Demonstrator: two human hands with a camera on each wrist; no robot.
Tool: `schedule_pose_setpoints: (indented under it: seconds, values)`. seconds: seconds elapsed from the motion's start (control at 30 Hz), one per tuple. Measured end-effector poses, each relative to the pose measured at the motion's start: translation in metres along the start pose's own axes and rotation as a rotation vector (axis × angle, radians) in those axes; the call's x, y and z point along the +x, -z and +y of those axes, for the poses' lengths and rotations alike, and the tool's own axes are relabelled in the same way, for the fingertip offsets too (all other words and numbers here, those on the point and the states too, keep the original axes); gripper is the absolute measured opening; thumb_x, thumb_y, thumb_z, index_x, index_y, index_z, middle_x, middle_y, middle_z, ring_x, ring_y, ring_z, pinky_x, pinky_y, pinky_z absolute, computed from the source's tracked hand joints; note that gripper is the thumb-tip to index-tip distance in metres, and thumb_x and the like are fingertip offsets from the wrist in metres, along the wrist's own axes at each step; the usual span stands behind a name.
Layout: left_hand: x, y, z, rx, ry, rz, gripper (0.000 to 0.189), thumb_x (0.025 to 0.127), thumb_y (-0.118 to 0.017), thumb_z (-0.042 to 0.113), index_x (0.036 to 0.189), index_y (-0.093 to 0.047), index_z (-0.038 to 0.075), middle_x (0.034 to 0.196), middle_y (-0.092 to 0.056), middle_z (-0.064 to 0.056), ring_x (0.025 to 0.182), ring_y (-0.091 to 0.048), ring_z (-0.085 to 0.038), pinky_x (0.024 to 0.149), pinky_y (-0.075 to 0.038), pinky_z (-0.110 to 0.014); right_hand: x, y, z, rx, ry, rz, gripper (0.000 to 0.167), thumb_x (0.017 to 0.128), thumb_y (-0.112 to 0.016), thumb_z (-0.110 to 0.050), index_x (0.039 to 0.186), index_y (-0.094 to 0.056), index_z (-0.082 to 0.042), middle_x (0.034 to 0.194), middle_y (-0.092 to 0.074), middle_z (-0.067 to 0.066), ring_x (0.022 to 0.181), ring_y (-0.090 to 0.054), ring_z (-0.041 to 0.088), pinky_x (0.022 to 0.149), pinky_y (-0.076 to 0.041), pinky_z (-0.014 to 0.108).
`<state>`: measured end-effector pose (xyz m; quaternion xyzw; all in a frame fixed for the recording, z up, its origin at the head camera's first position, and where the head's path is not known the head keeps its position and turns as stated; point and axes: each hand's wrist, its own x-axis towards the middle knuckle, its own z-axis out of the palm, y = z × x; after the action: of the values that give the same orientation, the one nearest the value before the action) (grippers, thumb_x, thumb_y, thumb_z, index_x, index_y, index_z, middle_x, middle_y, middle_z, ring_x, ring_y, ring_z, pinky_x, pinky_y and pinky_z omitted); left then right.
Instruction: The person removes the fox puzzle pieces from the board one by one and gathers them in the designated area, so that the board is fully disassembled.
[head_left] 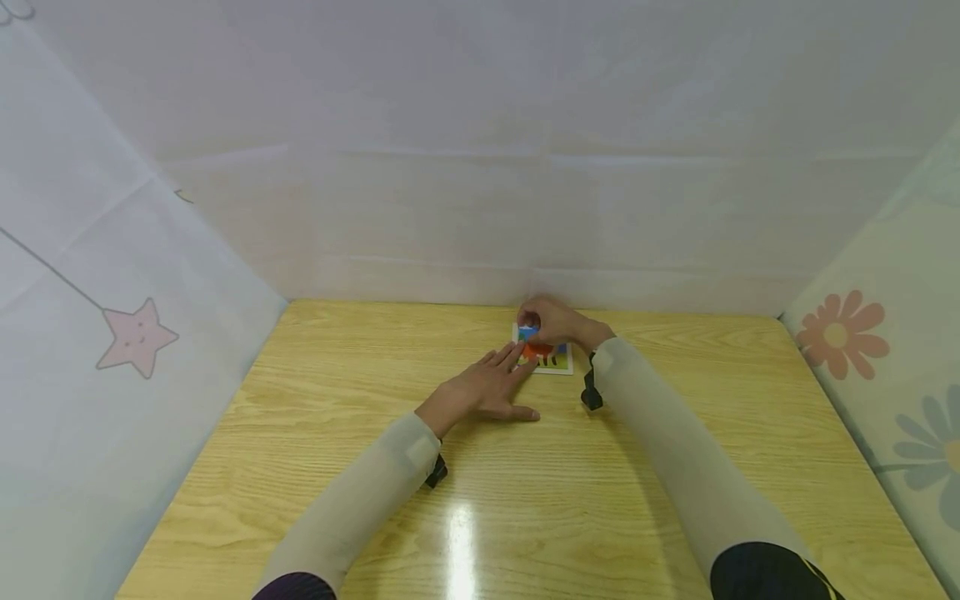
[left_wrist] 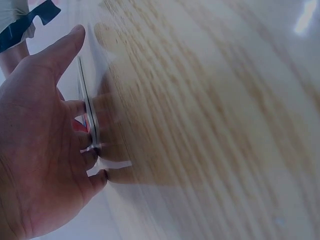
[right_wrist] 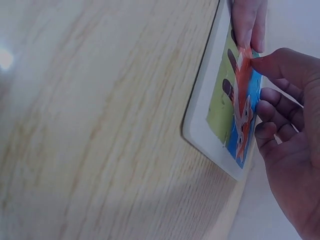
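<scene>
A small flat board with a white border and a fox picture (head_left: 561, 360) lies near the table's far edge. Its orange, white and blue fox scene (right_wrist: 243, 120) shows up close in the right wrist view. My left hand (head_left: 491, 388) rests its stretched fingers over the board's left side, thumb apart on the wood. In the left wrist view, the fingertips of that hand (left_wrist: 45, 130) meet the board's edge (left_wrist: 90, 112). Bent over the board's upper part, my right hand (head_left: 555, 322) touches the picture with its thumb (right_wrist: 272, 64). Its other fingers curl beside the far border; whether they pinch anything is hidden.
The wooden table (head_left: 360, 367) meets a pale cloth backdrop (head_left: 420, 225) just behind the board. Cloth walls with a pink star (head_left: 138, 337) and flowers (head_left: 842, 335) stand at the sides. Dark wrist straps (head_left: 592, 392) sit by both wrists.
</scene>
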<state>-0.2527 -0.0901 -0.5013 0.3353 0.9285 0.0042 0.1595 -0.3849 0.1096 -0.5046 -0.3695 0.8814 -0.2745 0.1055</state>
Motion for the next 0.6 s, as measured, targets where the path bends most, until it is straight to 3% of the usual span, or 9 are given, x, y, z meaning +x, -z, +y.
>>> schedule_pose_setpoints:
  seconds: [0.33,0.6]
  values:
    - [-0.0005,0.001,0.0002,0.004,-0.003,0.0,0.103,0.099,-0.044,0.08,0.173,-0.008,0.019,0.178,0.004,-0.017,0.165,-0.001,-0.032,0.132,-0.015,-0.052,-0.0013,0.0008,-0.001,0.046,-0.018,-0.009,0.032,0.085,-0.08,0.002,0.116,-0.071,0.002,0.101,-0.066,0.013,0.087,-0.058,0.024,0.083,-0.052,0.038]
    - [0.0001,-0.0002,-0.0002,0.008,-0.003,-0.004,0.103,0.098,-0.043,0.081,0.173,-0.008,0.018,0.178,0.004,-0.017,0.165,-0.001,-0.033,0.132,-0.016,-0.053,-0.0017,0.0001,0.0011,0.011,-0.014,0.0,0.032,0.087,-0.082,-0.002,0.117,-0.075,0.001,0.102,-0.069,0.011,0.087,-0.06,0.021,0.082,-0.054,0.036]
